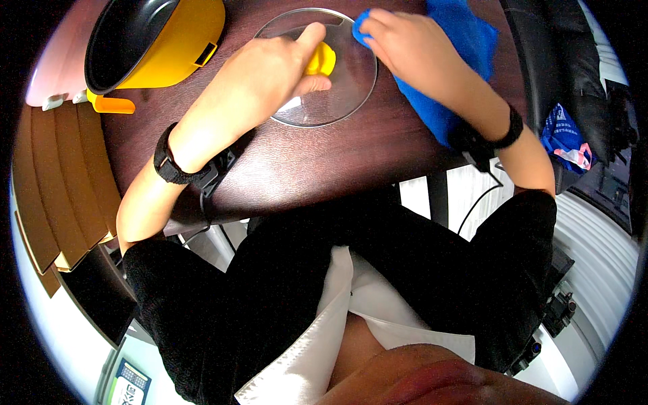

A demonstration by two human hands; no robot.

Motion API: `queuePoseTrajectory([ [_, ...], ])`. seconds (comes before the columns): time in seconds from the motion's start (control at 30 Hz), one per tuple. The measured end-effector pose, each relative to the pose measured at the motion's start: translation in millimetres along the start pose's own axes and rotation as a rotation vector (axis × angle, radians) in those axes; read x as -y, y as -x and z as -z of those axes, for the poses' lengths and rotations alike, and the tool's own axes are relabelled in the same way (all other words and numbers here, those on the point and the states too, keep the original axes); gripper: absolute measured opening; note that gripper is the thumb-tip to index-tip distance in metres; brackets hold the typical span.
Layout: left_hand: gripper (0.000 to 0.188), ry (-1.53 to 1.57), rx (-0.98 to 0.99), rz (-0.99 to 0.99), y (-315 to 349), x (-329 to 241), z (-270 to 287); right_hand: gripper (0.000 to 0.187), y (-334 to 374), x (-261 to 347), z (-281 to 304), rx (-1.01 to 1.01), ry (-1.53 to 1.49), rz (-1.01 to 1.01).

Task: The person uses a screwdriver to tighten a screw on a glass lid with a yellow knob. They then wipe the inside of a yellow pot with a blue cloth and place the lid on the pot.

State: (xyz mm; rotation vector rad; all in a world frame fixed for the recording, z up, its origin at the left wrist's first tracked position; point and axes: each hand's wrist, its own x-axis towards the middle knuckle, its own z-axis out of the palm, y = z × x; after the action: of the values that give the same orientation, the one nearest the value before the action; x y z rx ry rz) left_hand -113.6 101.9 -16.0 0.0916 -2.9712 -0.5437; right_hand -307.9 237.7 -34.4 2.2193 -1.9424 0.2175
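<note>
A round glass lid with a metal rim lies on the dark wooden table. My left hand is closed round the yellow knob at its middle. At the lid's far right edge, my right hand pinches a blue cloth. A bunched bit of the cloth shows at my fingertips against the rim; the rest spreads on the table under and beside my right forearm. To the left stands a yellow pot with a black inside and a yellow handle.
The table has its curved near edge before my lap. Stacked brown cardboard lies at the left, below a pink container. A black chair and a blue packet are at the right. Cables hang from both wristbands.
</note>
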Motion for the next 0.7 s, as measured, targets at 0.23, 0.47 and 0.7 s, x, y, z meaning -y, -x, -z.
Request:
queuePoseTrajectory([
  [0.23,0.043,0.011,-0.008,0.001,2,2,-1,0.014,-51,-19,-3,-0.040,-0.165,0.103],
  [0.47,0.034,-0.060,-0.085,0.122,8,-10,-5,0.019,-48,-27,-30,-0.131,-0.264,0.030],
  [0.7,0.027,-0.252,-0.062,0.182,19,-18,-1,0.019,1,-24,8,0.107,-0.387,-0.048],
])
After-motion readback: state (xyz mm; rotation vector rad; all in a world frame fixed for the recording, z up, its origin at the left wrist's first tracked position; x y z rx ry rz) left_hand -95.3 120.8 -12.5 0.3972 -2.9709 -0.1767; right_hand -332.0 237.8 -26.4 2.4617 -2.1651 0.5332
